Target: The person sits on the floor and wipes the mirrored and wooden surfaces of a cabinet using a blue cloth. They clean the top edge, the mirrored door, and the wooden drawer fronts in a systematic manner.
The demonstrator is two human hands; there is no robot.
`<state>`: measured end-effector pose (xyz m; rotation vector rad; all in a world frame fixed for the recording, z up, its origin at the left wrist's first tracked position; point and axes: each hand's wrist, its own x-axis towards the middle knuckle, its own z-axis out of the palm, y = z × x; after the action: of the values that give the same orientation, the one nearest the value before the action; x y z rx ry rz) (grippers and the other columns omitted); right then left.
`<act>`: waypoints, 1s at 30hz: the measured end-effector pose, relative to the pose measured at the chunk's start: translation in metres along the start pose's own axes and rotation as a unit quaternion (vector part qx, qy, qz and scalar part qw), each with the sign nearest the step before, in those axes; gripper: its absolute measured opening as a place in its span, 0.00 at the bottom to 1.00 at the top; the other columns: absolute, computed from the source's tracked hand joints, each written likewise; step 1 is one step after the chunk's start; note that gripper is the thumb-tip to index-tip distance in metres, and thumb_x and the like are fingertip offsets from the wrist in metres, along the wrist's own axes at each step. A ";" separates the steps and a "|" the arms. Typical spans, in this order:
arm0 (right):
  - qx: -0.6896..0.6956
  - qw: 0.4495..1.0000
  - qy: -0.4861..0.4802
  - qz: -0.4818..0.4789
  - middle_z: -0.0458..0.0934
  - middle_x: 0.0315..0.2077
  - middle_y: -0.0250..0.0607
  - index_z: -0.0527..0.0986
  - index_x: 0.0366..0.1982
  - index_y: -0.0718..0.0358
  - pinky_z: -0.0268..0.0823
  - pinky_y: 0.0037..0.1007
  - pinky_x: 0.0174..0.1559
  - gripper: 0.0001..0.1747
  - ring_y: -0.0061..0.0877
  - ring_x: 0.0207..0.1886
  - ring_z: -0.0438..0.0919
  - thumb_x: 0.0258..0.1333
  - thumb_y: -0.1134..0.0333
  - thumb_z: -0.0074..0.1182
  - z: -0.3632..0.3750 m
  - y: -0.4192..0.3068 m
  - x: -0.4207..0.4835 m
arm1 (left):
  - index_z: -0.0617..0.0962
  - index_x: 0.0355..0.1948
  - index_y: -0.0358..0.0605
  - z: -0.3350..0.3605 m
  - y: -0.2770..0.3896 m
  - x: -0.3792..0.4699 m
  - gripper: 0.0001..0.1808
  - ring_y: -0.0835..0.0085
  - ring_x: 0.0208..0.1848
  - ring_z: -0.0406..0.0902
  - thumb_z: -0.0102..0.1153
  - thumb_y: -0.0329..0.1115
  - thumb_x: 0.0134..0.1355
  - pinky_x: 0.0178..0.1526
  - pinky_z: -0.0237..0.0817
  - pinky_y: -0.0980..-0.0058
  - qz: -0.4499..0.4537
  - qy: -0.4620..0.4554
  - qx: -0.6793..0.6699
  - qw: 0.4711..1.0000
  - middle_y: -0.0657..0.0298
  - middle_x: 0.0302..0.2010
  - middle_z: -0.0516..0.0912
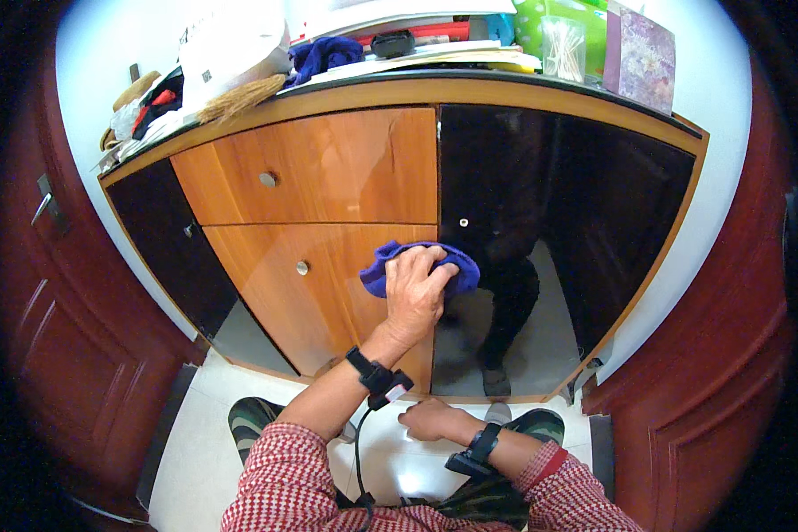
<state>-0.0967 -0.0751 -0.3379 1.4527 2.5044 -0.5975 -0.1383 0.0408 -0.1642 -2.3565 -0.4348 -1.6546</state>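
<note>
My left hand (417,289) presses a purple cloth (463,269) against the cabinet front, across the seam between the lower wooden panel (332,299) and the glossy black door (612,199). Its fingers are bent over the cloth. Lower down, my right hand (432,420) is held low near the cabinet's bottom edge, above the white floor, with its fingers curled in; nothing shows in it. Round metal knobs sit on the upper wooden panel (268,179) and on the lower one (302,267). Both wrists wear black straps with devices.
The cabinet top holds a white bag (233,53), a straw brush (243,98), a dark blue cloth (326,58), papers, a clear cup of cotton swabs (563,53) and a floral box (642,60). Dark red doors stand left (73,332) and right (698,372). A cable hangs from my left wrist.
</note>
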 end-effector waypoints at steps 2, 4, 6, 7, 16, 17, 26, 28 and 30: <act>-0.003 1.000 0.010 0.011 0.81 0.39 0.53 0.77 0.41 0.64 0.72 0.47 0.44 0.14 0.46 0.44 0.81 0.54 0.67 0.48 -0.005 0.003 -0.002 | 0.81 0.36 0.49 -0.013 -0.012 0.000 0.18 0.59 0.49 0.74 0.61 0.22 0.40 0.49 0.61 0.61 0.000 -0.034 0.004 0.999 0.61 0.44 0.78; -0.010 1.000 0.012 0.008 0.81 0.39 0.51 0.76 0.41 0.64 0.72 0.46 0.46 0.15 0.45 0.45 0.80 0.56 0.63 0.51 -0.007 0.003 -0.007 | 0.81 0.36 0.50 -0.035 -0.036 -0.003 0.19 0.58 0.49 0.75 0.65 0.24 0.39 0.49 0.63 0.61 -0.015 -0.034 0.040 0.998 0.60 0.43 0.79; -0.011 1.000 0.008 -0.001 0.81 0.40 0.52 0.76 0.41 0.64 0.71 0.46 0.46 0.15 0.45 0.45 0.80 0.56 0.63 0.51 -0.008 0.002 -0.011 | 0.80 0.35 0.48 -0.062 -0.066 -0.004 0.19 0.56 0.48 0.75 0.63 0.21 0.38 0.51 0.65 0.60 -0.049 0.003 0.101 0.994 0.56 0.43 0.79; -0.009 1.000 -0.003 -0.009 0.81 0.40 0.52 0.76 0.42 0.64 0.71 0.46 0.46 0.15 0.45 0.46 0.80 0.56 0.63 0.52 -0.007 0.000 -0.014 | 0.80 0.36 0.46 -0.072 -0.082 -0.001 0.19 0.54 0.48 0.75 0.59 0.18 0.40 0.53 0.64 0.59 -0.044 0.052 0.119 0.991 0.55 0.44 0.79; -0.009 0.999 -0.031 -0.009 0.80 0.41 0.51 0.75 0.42 0.64 0.71 0.47 0.46 0.15 0.46 0.45 0.79 0.56 0.62 0.52 -0.003 -0.003 -0.009 | 0.77 0.39 0.43 -0.054 -0.093 -0.022 0.21 0.51 0.51 0.70 0.53 0.15 0.41 0.57 0.60 0.59 -0.180 0.158 0.107 0.965 0.52 0.47 0.76; -0.007 0.999 -0.044 -0.012 0.80 0.41 0.51 0.75 0.42 0.64 0.71 0.47 0.46 0.15 0.46 0.45 0.79 0.56 0.63 0.51 0.000 -0.003 -0.008 | 0.77 0.39 0.43 -0.046 -0.089 -0.032 0.21 0.51 0.51 0.70 0.54 0.15 0.41 0.57 0.60 0.59 -0.183 0.149 0.106 0.966 0.52 0.47 0.76; -0.002 0.997 -0.080 0.001 0.81 0.41 0.50 0.76 0.43 0.64 0.71 0.47 0.47 0.16 0.45 0.46 0.79 0.56 0.63 0.50 0.014 -0.003 0.006 | 0.75 0.37 0.44 -0.021 -0.066 -0.190 0.19 0.48 0.52 0.69 0.57 0.18 0.41 0.57 0.61 0.56 -0.287 -0.039 0.092 0.953 0.52 0.46 0.74; -0.004 0.997 -0.083 0.001 0.81 0.41 0.50 0.76 0.43 0.64 0.71 0.47 0.47 0.16 0.45 0.46 0.79 0.56 0.63 0.50 0.012 -0.002 0.007 | 0.76 0.37 0.44 -0.027 -0.061 -0.202 0.18 0.48 0.52 0.69 0.57 0.18 0.42 0.57 0.61 0.57 -0.335 -0.076 0.076 0.936 0.51 0.46 0.74; -0.003 0.996 -0.091 0.000 0.81 0.41 0.50 0.76 0.43 0.64 0.71 0.47 0.47 0.16 0.45 0.46 0.79 0.57 0.63 0.49 0.008 -0.001 0.006 | 0.76 0.37 0.43 -0.037 -0.055 -0.190 0.18 0.47 0.52 0.69 0.56 0.17 0.42 0.56 0.62 0.58 -0.400 -0.129 0.045 0.906 0.50 0.47 0.75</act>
<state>-0.1008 -0.0746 -0.3471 1.3310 2.3637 -0.6889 -0.2511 0.0584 -0.3296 -2.4836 -1.6719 -1.5065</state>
